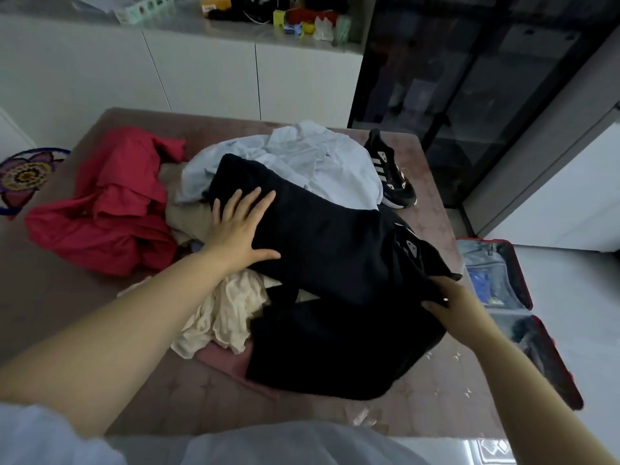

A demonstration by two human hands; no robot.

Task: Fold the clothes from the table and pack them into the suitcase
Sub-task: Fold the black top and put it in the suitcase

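The black garment (322, 250) lies on the table (50, 297), long axis far-left to near-right. The left hand (236, 229) presses it flat, fingers spread; the right hand (453, 307) pinches its right end at the right edge, open suitcase (519, 278) just beyond

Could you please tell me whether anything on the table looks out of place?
Yes: a black striped sneaker sits at the far right edge of the table, beside the light blue shirt; footwear looks odd among clothes waiting to be folded.
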